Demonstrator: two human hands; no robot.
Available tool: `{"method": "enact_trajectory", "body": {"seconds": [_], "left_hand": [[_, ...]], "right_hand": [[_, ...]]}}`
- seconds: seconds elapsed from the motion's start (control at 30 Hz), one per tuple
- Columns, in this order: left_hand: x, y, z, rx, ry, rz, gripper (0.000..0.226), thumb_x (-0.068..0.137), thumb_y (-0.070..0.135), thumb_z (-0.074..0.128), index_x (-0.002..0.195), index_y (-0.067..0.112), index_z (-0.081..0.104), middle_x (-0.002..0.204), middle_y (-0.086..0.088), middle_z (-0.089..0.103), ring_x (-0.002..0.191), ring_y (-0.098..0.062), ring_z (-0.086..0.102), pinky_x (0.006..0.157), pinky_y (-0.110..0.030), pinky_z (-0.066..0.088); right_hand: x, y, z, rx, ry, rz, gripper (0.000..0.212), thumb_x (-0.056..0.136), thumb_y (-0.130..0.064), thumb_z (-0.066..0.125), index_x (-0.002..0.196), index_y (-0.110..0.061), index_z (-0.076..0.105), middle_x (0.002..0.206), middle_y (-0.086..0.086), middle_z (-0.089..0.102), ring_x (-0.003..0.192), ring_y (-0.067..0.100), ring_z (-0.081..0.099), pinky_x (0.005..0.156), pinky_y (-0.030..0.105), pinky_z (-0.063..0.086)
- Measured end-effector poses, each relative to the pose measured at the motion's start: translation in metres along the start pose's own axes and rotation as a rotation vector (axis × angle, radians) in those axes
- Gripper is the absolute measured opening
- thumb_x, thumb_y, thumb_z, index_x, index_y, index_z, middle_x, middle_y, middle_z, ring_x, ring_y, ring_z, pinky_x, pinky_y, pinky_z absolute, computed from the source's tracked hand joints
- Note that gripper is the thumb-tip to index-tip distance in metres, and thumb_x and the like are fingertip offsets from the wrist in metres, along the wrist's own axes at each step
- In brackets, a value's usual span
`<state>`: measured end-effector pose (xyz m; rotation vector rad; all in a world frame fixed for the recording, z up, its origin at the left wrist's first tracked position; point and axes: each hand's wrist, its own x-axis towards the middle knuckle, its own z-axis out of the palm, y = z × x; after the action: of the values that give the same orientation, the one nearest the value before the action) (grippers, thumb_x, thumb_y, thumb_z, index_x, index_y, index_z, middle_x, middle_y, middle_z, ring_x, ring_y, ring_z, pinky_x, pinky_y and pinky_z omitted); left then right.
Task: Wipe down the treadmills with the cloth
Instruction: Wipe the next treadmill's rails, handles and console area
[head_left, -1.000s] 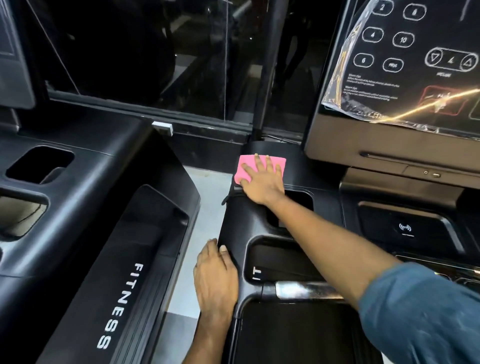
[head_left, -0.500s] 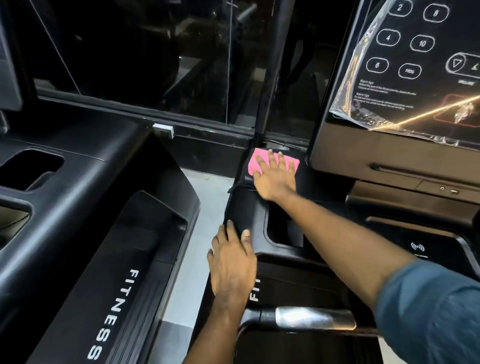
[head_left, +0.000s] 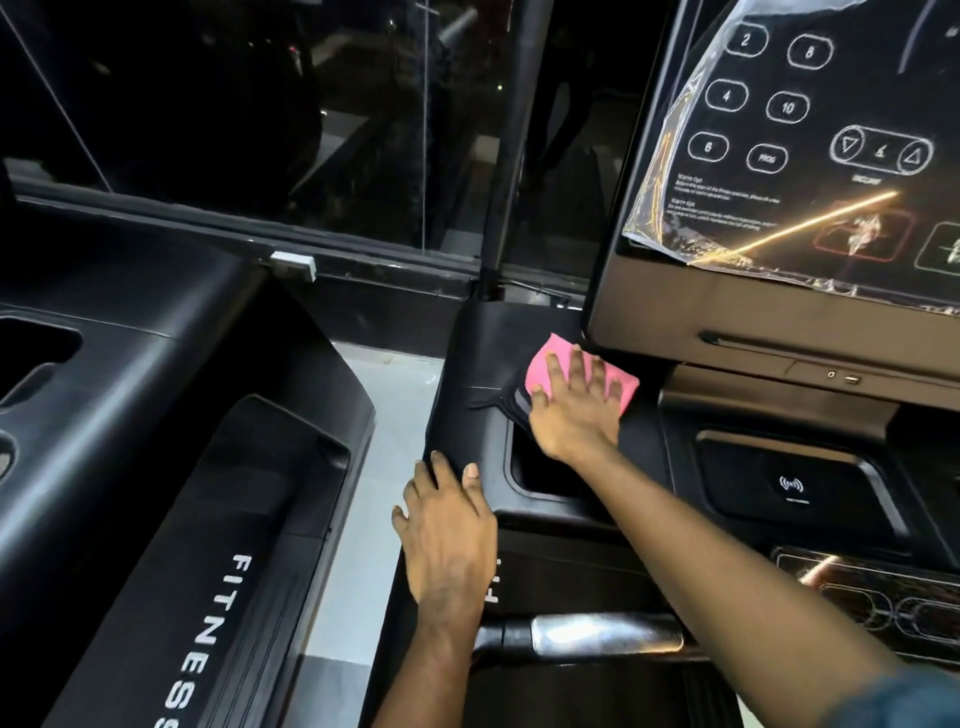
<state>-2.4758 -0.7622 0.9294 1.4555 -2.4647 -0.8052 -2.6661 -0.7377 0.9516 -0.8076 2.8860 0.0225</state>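
pink cloth (head_left: 545, 366) lies on the treadmill (head_left: 475, 358) under the right hand (head_left: 576, 415), grip spread; left hand (head_left: 447, 535) rests flat.

Covered, cropped and unreadable parts

The right hand (head_left: 574, 415) covers most of the pink cloth (head_left: 540, 371); the left hand (head_left: 449, 540) hides part of some white lettering (head_left: 493, 582) at lower centre. The console panel (head_left: 779, 156) runs off the top and right edges, its small print (head_left: 722, 195) unreadable, perhaps warnings. The FITNESS lettering (head_left: 208, 639) is cut by the bottom edge.
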Motion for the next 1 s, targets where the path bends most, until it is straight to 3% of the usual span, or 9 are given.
{"method": "enact_trajectory", "body": {"seconds": [0.23,0.3,0.53,0.67,0.7,0.8,0.9,0.97,1.0], "left_hand": [[-0.001,-0.008,0.002,-0.019,-0.002,-0.014,0.061,0.105,0.048,0.017,0.156,0.018,0.031,0.157,-0.008,0.04,0.142,-0.027,0.038,0.117,-0.053,0.03],[-0.003,-0.008,0.001,-0.019,0.003,-0.01,0.06,0.105,0.047,0.018,0.156,0.018,0.031,0.157,-0.008,0.039,0.143,-0.027,0.037,0.118,-0.054,0.029],[-0.008,-0.007,-0.001,-0.03,-0.013,-0.011,0.061,0.105,0.047,0.017,0.158,0.017,0.025,0.16,-0.009,0.035,0.146,-0.026,0.033,0.12,-0.052,0.026],[-0.002,-0.005,0.0,-0.034,-0.024,0.0,0.061,0.105,0.046,0.016,0.156,0.016,0.028,0.158,-0.009,0.036,0.144,-0.026,0.034,0.12,-0.055,0.025],[0.0,-0.004,0.001,-0.035,-0.026,-0.003,0.061,0.105,0.045,0.016,0.156,0.016,0.029,0.158,-0.009,0.037,0.144,-0.026,0.034,0.12,-0.056,0.024],[0.002,-0.006,0.002,-0.044,-0.029,-0.016,0.058,0.105,0.044,0.016,0.155,0.017,0.029,0.157,-0.007,0.038,0.144,-0.025,0.034,0.12,-0.059,0.022],[-0.001,-0.008,0.001,-0.065,-0.026,-0.028,0.055,0.105,0.04,0.019,0.155,0.02,0.029,0.157,-0.004,0.039,0.144,-0.024,0.035,0.119,-0.059,0.023],[-0.002,-0.007,-0.001,-0.067,-0.029,-0.031,0.054,0.105,0.039,0.02,0.155,0.02,0.028,0.157,-0.003,0.038,0.144,-0.023,0.034,0.119,-0.059,0.024],[-0.001,-0.007,-0.001,-0.064,-0.034,-0.032,0.054,0.105,0.039,0.02,0.155,0.021,0.028,0.157,-0.003,0.038,0.144,-0.023,0.035,0.119,-0.058,0.024]], "right_hand": [[0.071,-0.043,-0.027,-0.004,-0.08,-0.185,0.061,0.108,-0.047,0.019,0.164,-0.029,0.001,0.17,-0.001,-0.012,0.157,0.024,-0.012,0.123,0.046,-0.01],[0.06,-0.032,-0.025,0.026,-0.058,-0.182,0.061,0.107,-0.048,0.021,0.163,-0.031,0.005,0.171,-0.001,-0.009,0.157,0.023,-0.008,0.124,0.05,-0.002],[-0.007,0.036,-0.004,0.044,0.038,0.051,0.062,0.106,-0.047,0.023,0.163,-0.032,0.006,0.171,0.003,0.0,0.157,0.025,-0.002,0.125,0.048,-0.007],[0.039,0.008,-0.023,0.315,0.086,0.234,0.063,0.101,-0.051,0.028,0.161,-0.031,0.019,0.169,0.007,0.015,0.155,0.032,0.011,0.121,0.053,-0.001],[0.054,-0.006,-0.027,0.267,0.078,0.273,0.067,0.1,-0.055,0.031,0.162,-0.032,0.016,0.17,0.006,0.013,0.155,0.033,0.01,0.121,0.052,0.004],[0.072,-0.053,-0.019,0.289,0.019,0.082,0.065,0.104,-0.054,0.023,0.163,-0.033,0.004,0.171,0.001,-0.007,0.157,0.031,-0.007,0.123,0.052,-0.002],[0.022,-0.06,-0.018,0.089,-0.027,-0.261,0.059,0.106,-0.046,0.023,0.162,-0.037,0.01,0.171,-0.003,-0.007,0.157,0.027,-0.01,0.124,0.053,-0.008],[-0.002,-0.03,-0.003,0.032,0.029,-0.296,0.058,0.106,-0.046,0.024,0.162,-0.037,0.012,0.171,-0.002,-0.002,0.157,0.025,-0.005,0.126,0.051,-0.004],[-0.009,-0.012,0.001,0.013,0.049,-0.219,0.059,0.105,-0.046,0.023,0.162,-0.036,0.013,0.171,0.0,0.0,0.158,0.026,-0.002,0.126,0.051,-0.002]]}}
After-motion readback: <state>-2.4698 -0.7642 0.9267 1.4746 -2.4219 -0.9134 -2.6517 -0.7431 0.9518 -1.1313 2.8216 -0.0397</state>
